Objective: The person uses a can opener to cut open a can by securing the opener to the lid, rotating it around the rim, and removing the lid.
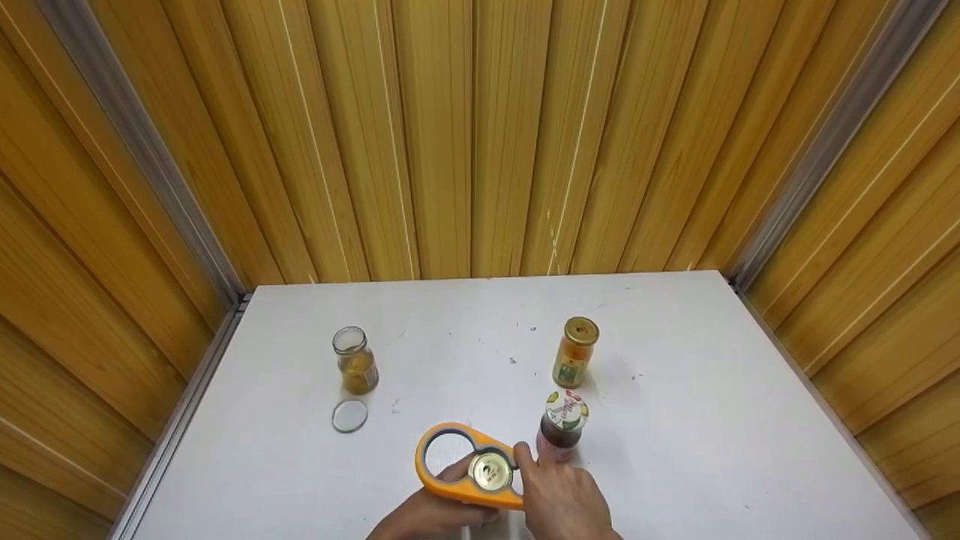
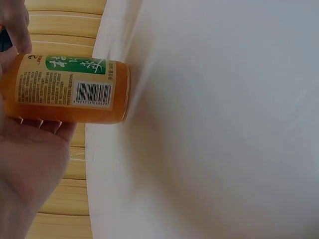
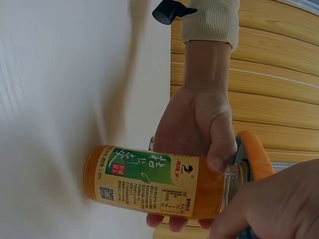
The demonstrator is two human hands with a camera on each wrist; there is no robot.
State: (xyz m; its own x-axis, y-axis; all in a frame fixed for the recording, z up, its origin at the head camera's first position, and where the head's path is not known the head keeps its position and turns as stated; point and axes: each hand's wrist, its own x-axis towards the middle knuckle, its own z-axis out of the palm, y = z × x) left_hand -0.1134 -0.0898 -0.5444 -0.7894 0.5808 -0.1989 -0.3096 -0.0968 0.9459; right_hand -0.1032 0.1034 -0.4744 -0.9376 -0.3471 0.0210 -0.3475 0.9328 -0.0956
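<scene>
In the head view my left hand point(image 1: 435, 514) is low in the middle, around a glass jar whose gold lid point(image 1: 491, 471) sits in one ring of an orange jar opener point(image 1: 459, 491). My right hand point(image 1: 562, 495) grips the opener's right end. The left wrist view shows the jar point(image 2: 65, 92), with orange contents and a green-and-cream label, in the left hand point(image 2: 32, 159). In the right wrist view the left fingers curl under the jar point(image 3: 149, 181). The right hand point(image 3: 279, 209) is at the lid end, partly covering the opener point(image 3: 254, 154).
An uncovered glass jar point(image 1: 358, 367) stands on the left of the white table point(image 1: 247, 465), with a loose lid point(image 1: 349, 415) before it. At right stand a gold-lidded jar point(image 1: 576, 352) and, nearer, a jar with a patterned lid point(image 1: 564, 420). Wood-look panels point(image 1: 472, 150) enclose the table.
</scene>
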